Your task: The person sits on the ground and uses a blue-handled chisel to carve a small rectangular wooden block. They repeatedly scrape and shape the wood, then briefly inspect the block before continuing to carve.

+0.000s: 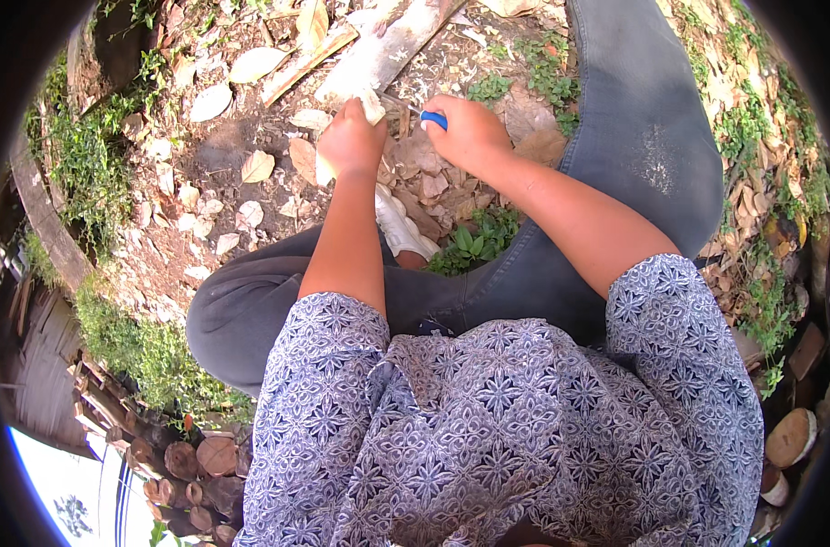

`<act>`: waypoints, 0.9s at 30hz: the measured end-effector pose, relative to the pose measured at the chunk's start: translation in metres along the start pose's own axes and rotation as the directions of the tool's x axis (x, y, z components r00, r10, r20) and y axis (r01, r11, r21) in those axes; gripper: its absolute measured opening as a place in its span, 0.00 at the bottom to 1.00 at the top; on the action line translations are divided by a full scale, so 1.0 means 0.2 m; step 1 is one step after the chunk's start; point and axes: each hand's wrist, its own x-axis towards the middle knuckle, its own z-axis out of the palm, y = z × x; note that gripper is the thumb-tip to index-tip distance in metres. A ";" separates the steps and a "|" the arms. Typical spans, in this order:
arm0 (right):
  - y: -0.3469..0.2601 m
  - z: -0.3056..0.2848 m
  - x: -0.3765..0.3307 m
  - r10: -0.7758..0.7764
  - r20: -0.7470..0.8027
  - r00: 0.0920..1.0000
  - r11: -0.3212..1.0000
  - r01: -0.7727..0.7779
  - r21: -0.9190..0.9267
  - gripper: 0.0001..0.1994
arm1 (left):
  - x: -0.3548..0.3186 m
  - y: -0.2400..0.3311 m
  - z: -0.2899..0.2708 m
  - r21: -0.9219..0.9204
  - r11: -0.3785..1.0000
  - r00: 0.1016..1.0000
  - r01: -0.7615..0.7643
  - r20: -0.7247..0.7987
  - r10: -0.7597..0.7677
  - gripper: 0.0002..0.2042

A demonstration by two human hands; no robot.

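Note:
My left hand [353,141] is closed around a pale piece of wood [373,106], which shows above the fingers and a little below the fist. To its right, my right hand [471,137] grips a tool with a blue handle [435,119]. A thin end of the tool points left toward the wood, too small to make out clearly. The two hands are a short gap apart, held over ground scattered with dry leaves and pale shavings.
A pale plank [387,50] lies beyond my hands, beside a narrow wood strip [307,64]. My bent legs in dark trousers [647,137] frame the work spot, with a white shoe [398,223] between them. Cut logs [217,456] are stacked at lower left, more at lower right.

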 end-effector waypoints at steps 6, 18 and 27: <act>0.08 -0.27 0.25 -0.149 0.136 0.979 0.980 0.165 -0.115 0.17 | -0.02 0.01 -0.01 0.009 0.999 0.999 -0.036 -0.001 0.036 0.25; 0.00 -0.37 0.37 -0.086 0.353 0.932 0.994 0.102 -0.027 0.15 | -0.02 0.00 0.01 -0.006 0.995 0.995 -0.095 -0.021 0.095 0.25; -0.02 -0.34 0.37 -0.144 0.318 0.937 0.974 0.191 -0.124 0.15 | 0.00 -0.01 0.01 0.008 0.998 0.997 -0.063 0.040 0.063 0.24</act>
